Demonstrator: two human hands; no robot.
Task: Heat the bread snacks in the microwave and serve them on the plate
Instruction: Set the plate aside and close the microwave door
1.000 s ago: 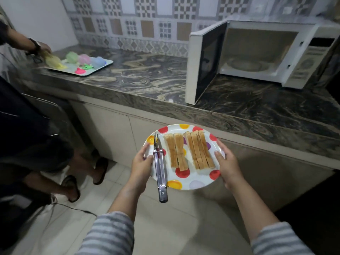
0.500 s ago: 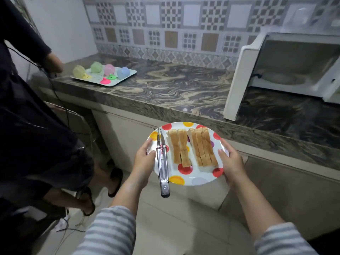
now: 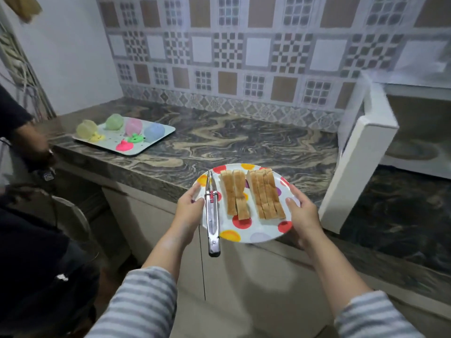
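Note:
A white plate [image 3: 258, 236] with coloured dots is held level just over the front edge of the marble counter [image 3: 219, 145]. Several toasted bread snacks [image 3: 253, 193] lie on it in two rows. Metal tongs [image 3: 212, 215] rest along the plate's left side, their handle sticking out toward me. My left hand [image 3: 189, 208] grips the plate's left rim, thumb against the tongs. My right hand [image 3: 301, 211] grips the right rim. The white microwave [image 3: 415, 132] stands at the right with its door [image 3: 358, 167] swung open and its inside bare.
A white tray [image 3: 156, 145] with pastel cups and bright paint blobs sits at the counter's far left. Another person in dark clothes [image 3: 31, 240] stands at the left, a hand near the tray. Cabinet fronts lie below the counter.
My view has swung left and moved closer to the counter; the plate has come up to the counter edge. Both hands keep the same grip. The other person's hand has drawn back from the tray.

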